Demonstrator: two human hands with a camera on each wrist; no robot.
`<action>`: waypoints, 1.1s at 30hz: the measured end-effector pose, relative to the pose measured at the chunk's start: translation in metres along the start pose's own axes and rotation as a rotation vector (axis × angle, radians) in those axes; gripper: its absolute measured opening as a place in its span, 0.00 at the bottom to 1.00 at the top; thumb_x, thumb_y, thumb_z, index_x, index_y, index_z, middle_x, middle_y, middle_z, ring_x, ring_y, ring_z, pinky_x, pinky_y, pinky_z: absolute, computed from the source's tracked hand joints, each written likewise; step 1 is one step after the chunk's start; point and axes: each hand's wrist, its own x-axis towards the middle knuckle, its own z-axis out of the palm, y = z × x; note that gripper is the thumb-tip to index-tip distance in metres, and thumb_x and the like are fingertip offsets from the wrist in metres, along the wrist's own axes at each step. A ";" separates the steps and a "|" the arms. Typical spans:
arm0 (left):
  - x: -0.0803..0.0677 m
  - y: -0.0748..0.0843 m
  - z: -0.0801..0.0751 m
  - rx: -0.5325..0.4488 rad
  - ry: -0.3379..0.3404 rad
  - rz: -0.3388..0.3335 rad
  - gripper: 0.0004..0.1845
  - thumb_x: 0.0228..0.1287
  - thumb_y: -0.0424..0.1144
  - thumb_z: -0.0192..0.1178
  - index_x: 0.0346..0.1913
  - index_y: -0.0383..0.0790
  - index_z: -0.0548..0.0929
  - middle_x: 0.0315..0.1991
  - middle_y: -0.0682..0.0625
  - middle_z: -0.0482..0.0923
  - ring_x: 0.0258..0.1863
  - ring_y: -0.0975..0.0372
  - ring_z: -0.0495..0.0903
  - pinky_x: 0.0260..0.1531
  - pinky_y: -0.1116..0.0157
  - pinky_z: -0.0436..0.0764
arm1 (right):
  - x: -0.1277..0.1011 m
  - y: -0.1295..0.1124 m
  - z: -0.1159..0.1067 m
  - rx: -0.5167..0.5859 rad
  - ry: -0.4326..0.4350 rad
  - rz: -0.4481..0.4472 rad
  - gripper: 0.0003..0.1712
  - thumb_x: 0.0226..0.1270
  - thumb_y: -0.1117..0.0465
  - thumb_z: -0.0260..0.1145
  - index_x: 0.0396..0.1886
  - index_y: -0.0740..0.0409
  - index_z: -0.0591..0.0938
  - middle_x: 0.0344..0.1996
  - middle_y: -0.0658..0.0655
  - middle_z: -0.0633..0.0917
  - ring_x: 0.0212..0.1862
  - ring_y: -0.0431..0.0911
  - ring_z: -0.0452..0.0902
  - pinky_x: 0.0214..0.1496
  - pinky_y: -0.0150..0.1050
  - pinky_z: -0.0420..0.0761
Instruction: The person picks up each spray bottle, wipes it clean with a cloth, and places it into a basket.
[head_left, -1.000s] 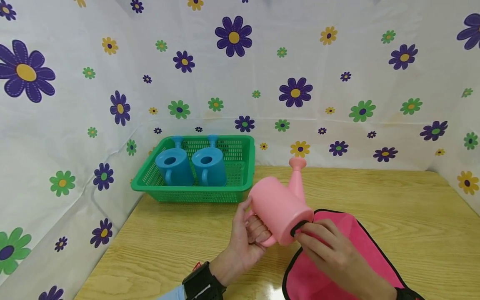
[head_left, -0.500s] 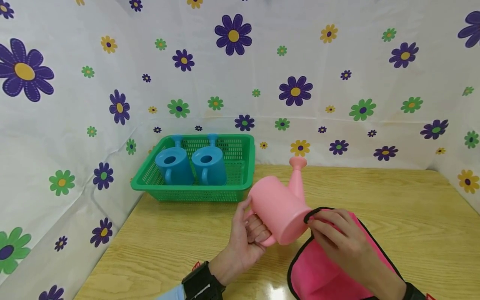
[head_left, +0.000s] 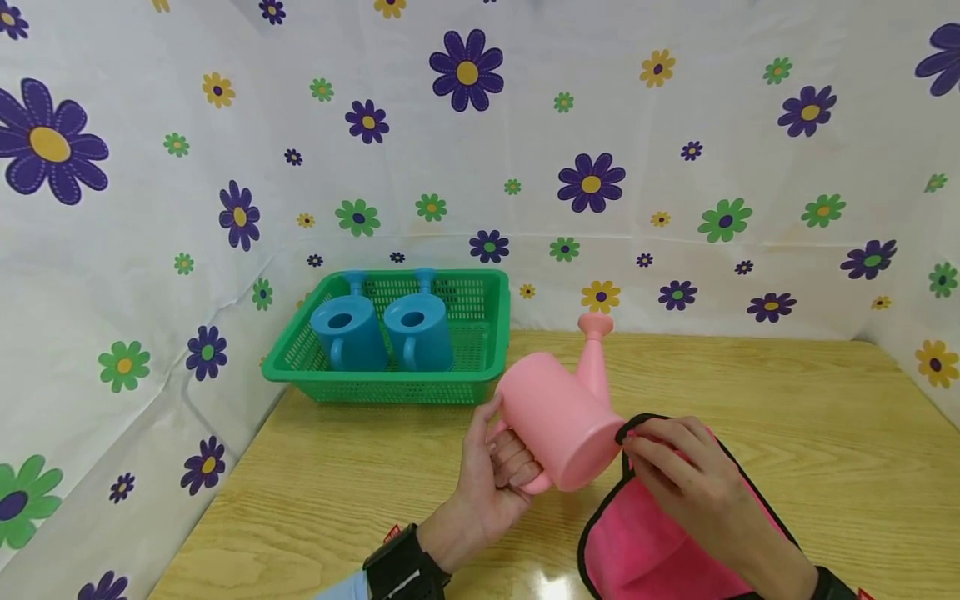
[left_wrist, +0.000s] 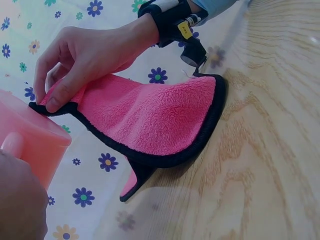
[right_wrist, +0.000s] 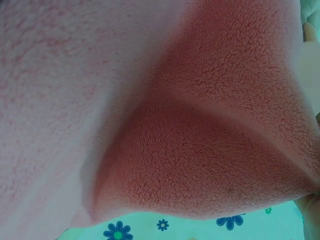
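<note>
You're looking at a pale pink watering can [head_left: 558, 429] and a brighter pink fleecy cloth [left_wrist: 150, 117] that is showing a thin black border. Two blue watering cans [head_left: 382, 332] are sitting in a green mesh basket [head_left: 480, 333]. The table [head_left: 787, 400] is showing light yellowish wood grain. Around it the white backdrop [head_left: 675, 125] is carrying a scattered print of purple, green and yellow flowers. A black wristband [head_left: 405, 567] is showing at your wrist.

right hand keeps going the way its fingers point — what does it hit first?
Most likely the pink watering can: the right hand pinches the pink cloth by its black-edged corner, fingertips aimed up-left at the can's base. The cloth lies between them; whether it touches yet is unclear.
</note>
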 end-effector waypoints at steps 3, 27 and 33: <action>0.000 0.000 0.000 0.002 0.004 0.001 0.33 0.71 0.60 0.54 0.14 0.50 0.52 0.11 0.60 0.50 0.11 0.69 0.51 0.23 0.71 0.44 | -0.002 0.000 0.001 0.011 -0.006 -0.001 0.23 0.81 0.53 0.57 0.33 0.64 0.88 0.36 0.60 0.87 0.38 0.49 0.78 0.47 0.29 0.77; -0.001 0.001 0.001 -0.009 -0.003 0.032 0.34 0.71 0.59 0.54 0.14 0.50 0.51 0.10 0.60 0.50 0.09 0.69 0.53 0.22 0.72 0.44 | -0.008 -0.012 0.012 0.090 -0.086 -0.037 0.19 0.80 0.57 0.57 0.35 0.64 0.88 0.38 0.59 0.84 0.39 0.45 0.81 0.48 0.24 0.82; -0.001 0.002 0.001 -0.009 -0.008 0.037 0.34 0.72 0.59 0.53 0.14 0.50 0.50 0.10 0.60 0.49 0.08 0.69 0.54 0.22 0.72 0.44 | -0.010 -0.015 0.014 0.104 -0.094 -0.027 0.18 0.80 0.57 0.57 0.37 0.62 0.88 0.38 0.58 0.84 0.37 0.43 0.82 0.45 0.24 0.82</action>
